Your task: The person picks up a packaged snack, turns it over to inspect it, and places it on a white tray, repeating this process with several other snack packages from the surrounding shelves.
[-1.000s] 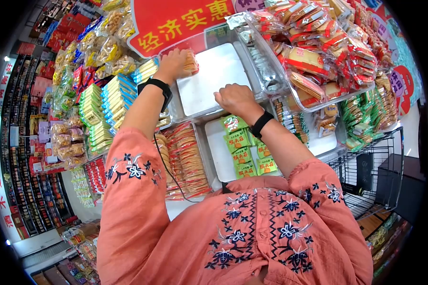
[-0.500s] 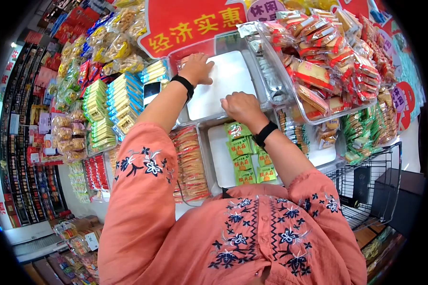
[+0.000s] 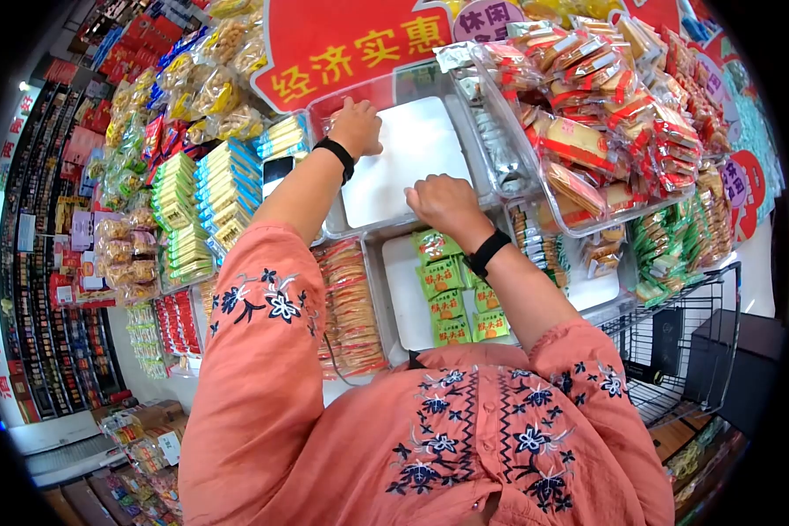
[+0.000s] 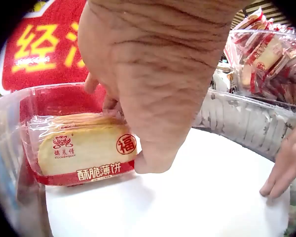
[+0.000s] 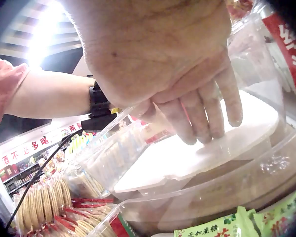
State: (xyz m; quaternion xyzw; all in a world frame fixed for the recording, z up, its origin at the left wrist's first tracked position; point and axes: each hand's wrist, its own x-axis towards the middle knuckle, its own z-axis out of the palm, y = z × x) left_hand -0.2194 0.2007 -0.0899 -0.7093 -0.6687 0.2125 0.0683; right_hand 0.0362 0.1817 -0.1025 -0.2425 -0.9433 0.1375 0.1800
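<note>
A clear-wrapped packet of thin crackers (image 4: pixel 84 150) with a red lower band stands at the left end of a clear plastic bin (image 4: pixel 158 95). My left hand (image 3: pixel 357 131) grips this packet, thumb at its right end and fingertips over its top back edge; in the head view the hand hides most of it. A white board (image 3: pixel 412 158) forms the bin's raised floor. Over the board's near right part hangs my right hand (image 3: pixel 448 207), its fingers loosely extended in the right wrist view and holding nothing.
Green snack packets (image 3: pixel 447 294) lie in the nearer bin, beside a row of round crackers (image 3: pixel 352 302). A heaped bin of red-wrapped biscuits (image 3: pixel 587 131) stands at right. Blue-and-white packets (image 3: pixel 223 193) sit left, below a red sign (image 3: pixel 351 53). A wire cart (image 3: pixel 675 342) stands right.
My left hand set the cracker packet in the bin's left end, spread its fingers, then drew them in around it. The right hand stayed nearly still; the view shifted slightly.
</note>
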